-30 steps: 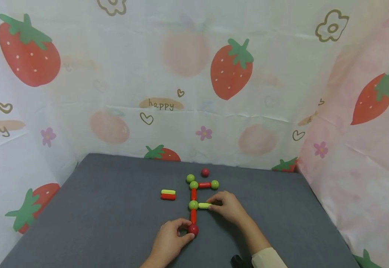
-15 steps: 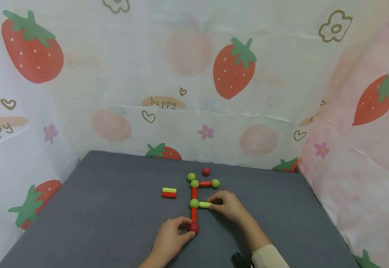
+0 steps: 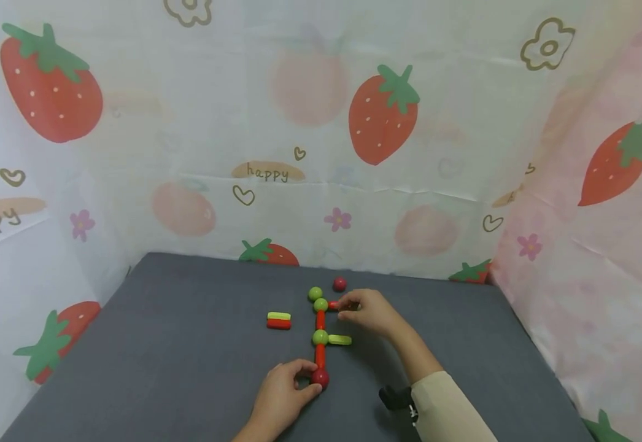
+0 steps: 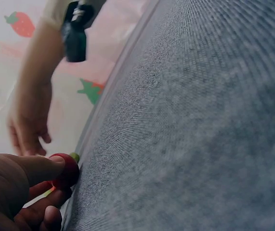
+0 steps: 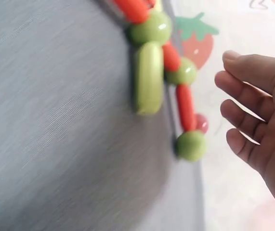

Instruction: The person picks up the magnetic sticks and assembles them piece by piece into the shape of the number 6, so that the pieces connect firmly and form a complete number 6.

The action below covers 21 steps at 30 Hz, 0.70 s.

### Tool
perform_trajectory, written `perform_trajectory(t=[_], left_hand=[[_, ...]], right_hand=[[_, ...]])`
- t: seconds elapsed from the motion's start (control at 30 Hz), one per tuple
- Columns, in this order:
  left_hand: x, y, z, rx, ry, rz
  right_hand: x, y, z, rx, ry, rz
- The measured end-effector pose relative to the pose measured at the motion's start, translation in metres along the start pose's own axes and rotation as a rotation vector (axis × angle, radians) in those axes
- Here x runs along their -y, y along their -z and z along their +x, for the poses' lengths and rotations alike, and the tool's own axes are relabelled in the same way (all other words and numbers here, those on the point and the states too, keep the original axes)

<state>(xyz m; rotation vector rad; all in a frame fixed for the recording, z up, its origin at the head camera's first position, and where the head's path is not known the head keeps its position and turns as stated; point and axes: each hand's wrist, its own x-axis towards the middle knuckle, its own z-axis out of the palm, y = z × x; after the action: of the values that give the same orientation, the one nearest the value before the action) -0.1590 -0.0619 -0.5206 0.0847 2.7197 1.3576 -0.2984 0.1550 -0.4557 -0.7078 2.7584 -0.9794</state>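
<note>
At the near end of a chain of balls and rods, my left hand pinches a red ball between thumb and fingers. From it red rods run away through a middle green ball to a far green ball. A yellow-green rod sticks out rightward from the middle ball, its outer end free. My right hand holds nothing, fingers loosely bent, above the far red side rod. The green ball on that rod's end is hidden by the hand in the head view.
A loose red ball lies behind the chain, and another green ball sits close behind the far one. Left of the chain, a yellow-green rod and a red rod lie side by side on the dark grey table.
My right hand has let go of the yellow-green rod and moved away from me, over the far side rod. The left hand keeps its hold on the red ball.
</note>
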Motion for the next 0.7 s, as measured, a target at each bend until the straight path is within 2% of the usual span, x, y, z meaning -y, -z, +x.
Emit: perform_trajectory(t=[0.3,0.5,0.7], left_hand=[[0.003,-0.001,-0.001,0.003,0.008,-0.024],[0.003,0.0,-0.001,0.006,0.0,-0.039],[0.005,0.0,-0.001,0.007,-0.043,-0.042]], right_hand=[[0.034,0.002,0.035,0.027,0.03,0.052],[0.047,-0.011,0.055,0.036,0.067,0.048],[0.049,-0.029,0.072,0.066,0.098,0.018]])
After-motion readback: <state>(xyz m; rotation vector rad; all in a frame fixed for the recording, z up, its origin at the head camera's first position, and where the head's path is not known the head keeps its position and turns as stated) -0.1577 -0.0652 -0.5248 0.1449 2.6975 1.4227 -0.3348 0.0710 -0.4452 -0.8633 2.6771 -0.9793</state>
